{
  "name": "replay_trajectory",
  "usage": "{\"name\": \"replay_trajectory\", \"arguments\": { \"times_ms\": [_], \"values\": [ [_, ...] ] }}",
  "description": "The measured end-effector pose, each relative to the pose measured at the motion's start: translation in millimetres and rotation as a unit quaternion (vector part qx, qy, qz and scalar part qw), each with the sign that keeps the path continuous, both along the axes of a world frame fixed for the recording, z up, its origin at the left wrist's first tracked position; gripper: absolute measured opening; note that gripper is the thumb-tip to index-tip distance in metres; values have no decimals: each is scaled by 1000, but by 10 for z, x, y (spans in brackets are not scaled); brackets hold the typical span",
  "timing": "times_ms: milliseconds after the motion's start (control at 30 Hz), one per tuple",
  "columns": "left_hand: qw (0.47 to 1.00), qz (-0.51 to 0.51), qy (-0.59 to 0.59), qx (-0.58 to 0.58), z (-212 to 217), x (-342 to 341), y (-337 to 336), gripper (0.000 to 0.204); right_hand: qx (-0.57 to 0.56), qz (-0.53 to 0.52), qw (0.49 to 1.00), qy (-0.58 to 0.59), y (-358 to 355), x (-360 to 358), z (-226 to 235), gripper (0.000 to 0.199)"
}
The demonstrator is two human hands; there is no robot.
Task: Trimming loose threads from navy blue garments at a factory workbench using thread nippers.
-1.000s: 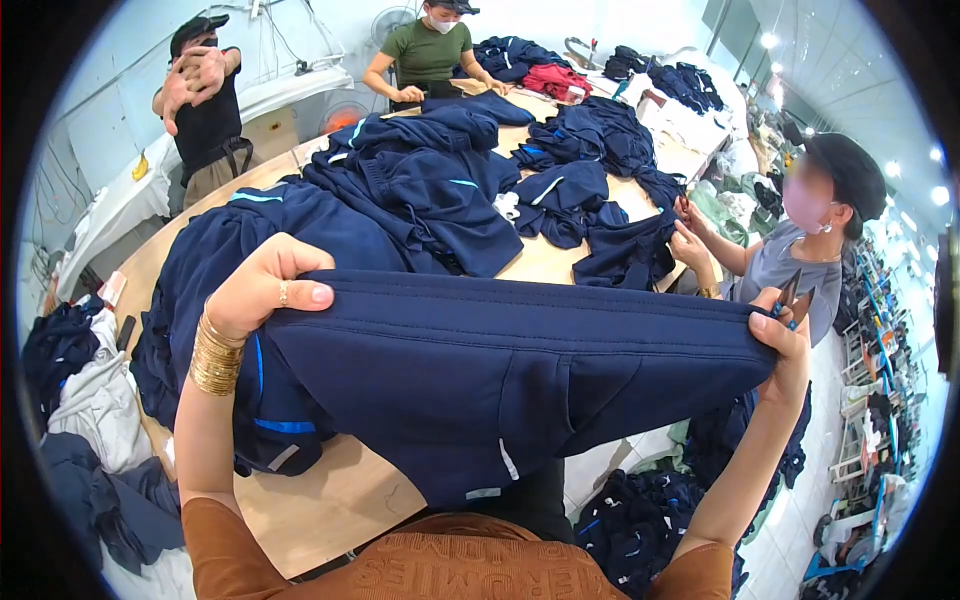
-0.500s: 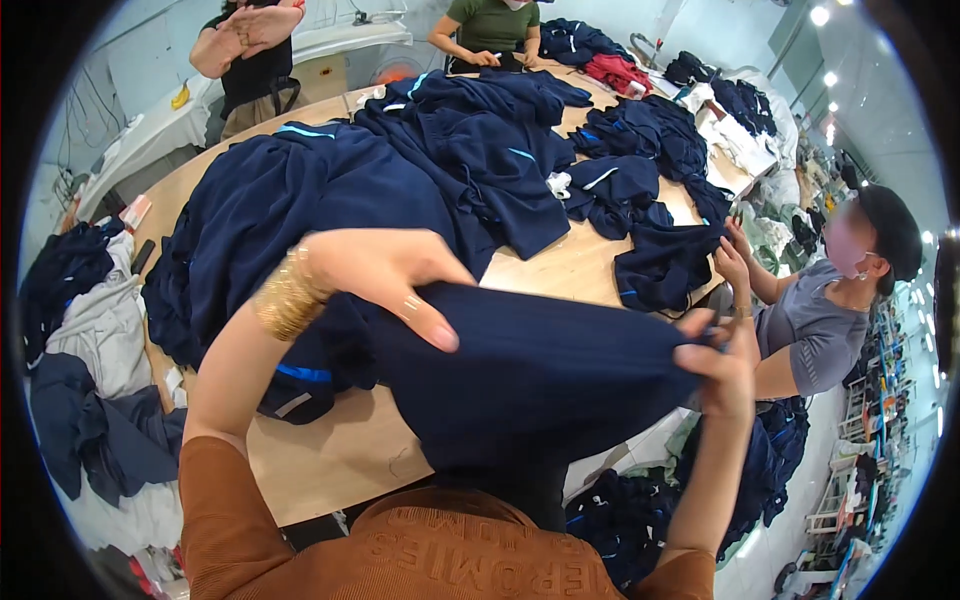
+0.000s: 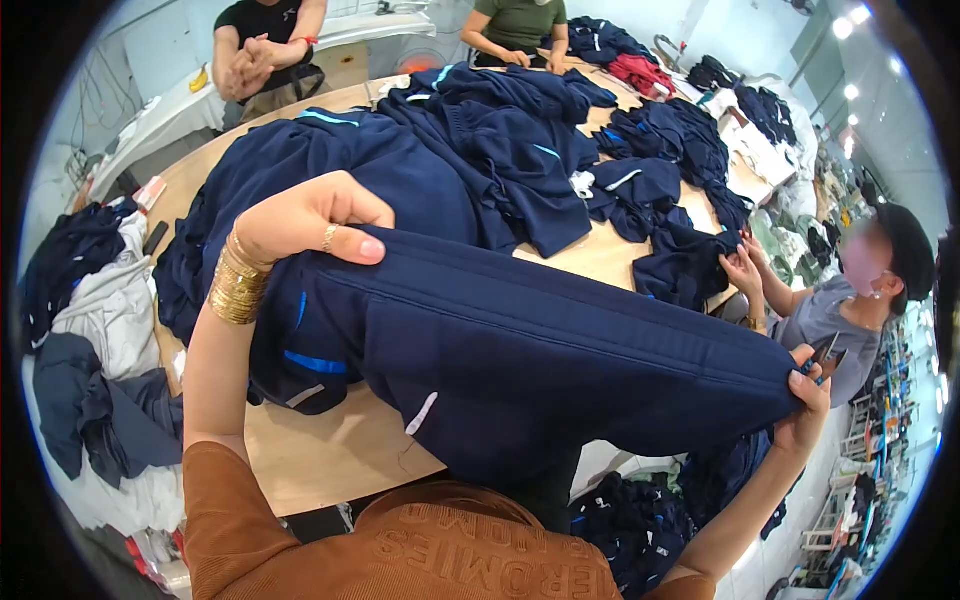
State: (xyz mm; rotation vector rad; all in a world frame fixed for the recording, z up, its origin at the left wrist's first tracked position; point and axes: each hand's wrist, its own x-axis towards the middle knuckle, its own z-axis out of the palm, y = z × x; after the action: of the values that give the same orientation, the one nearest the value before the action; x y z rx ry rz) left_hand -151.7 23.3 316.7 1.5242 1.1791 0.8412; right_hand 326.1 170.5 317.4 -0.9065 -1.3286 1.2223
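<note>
A navy garment [image 3: 560, 375] with a wide stitched band is stretched taut between my hands, over the near side of the table. My left hand [image 3: 315, 220], with gold bangles and a ring, grips the band's left end between thumb and fingers. At the far right end, my right hand [image 3: 803, 415] pinches the band. A small dark pair of snips [image 3: 826, 358] sticks out from that same hand, blades upward. From the garment's lower left part hangs a small white strip [image 3: 422, 413]. Blue stripes [image 3: 315, 362] show on the navy cloth below my left hand.
A big heap of navy garments [image 3: 400, 170] covers the wooden table [image 3: 330, 450]. Grey and white clothes [image 3: 105, 330] lie at the left. A co-worker [image 3: 850, 290] handles navy cloth at the right; two people stand across the table. More navy clothes [image 3: 630, 525] lie low at the right.
My hands have moved apart, the right one outward to the right and the left slightly up and left. The garment's band has gone from slack to stretched.
</note>
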Motion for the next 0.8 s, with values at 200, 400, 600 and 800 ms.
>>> {"name": "replay_trajectory", "arguments": {
  "times_ms": [200, 400, 600, 800],
  "values": [
    [999, -5, 48, 15, 33, -43, -51, 28, -23, -35, 998, 48, 137, 160, -124, 38],
    [997, -22, 60, 36, 103, -39, -65, 29, -6, -50, 998, 33, 65, 90, -42, 30],
    [999, -46, 1, -10, 84, 71, -17, 24, -31, 57, 998, 5, 289, 200, -141, 31],
    [995, -87, -34, 34, -340, 900, 123, 30, 307, -8, 883, -356, 415, -654, -355, 30]
  ]
}}
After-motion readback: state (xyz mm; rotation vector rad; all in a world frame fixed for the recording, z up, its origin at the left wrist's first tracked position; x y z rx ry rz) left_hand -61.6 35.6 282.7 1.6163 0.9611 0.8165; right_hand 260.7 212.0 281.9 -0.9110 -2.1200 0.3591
